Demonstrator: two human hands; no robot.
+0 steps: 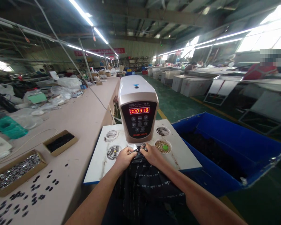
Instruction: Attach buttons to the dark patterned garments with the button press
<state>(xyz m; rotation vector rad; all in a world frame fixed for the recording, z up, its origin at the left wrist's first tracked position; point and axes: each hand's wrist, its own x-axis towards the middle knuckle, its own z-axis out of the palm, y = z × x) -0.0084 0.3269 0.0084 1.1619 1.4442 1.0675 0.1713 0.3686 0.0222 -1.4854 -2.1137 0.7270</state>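
Note:
A black garment (152,178) with small white lettering hangs toward me from the front of a button-fastening machine (138,93), whose red display reads 000318. My left hand (125,157) pinches the cloth's edge just left of the machine's working point. On the other side my right hand (152,153) grips the same edge, its fingers close under the machine head. What lies between the fingertips under the head is too small to make out. The white machine table (99,165) has round cups set into it: one holds metal dies (114,152), another brass-coloured pieces (162,146) with a green lump.
Along the left runs a long table (84,115) with a carton of shiny metal parts (20,168), a carton of black pieces (60,142) and scattered black discs (41,197). A blue bin (224,140) holding dark cloth stands right. A person (259,71) is farther right.

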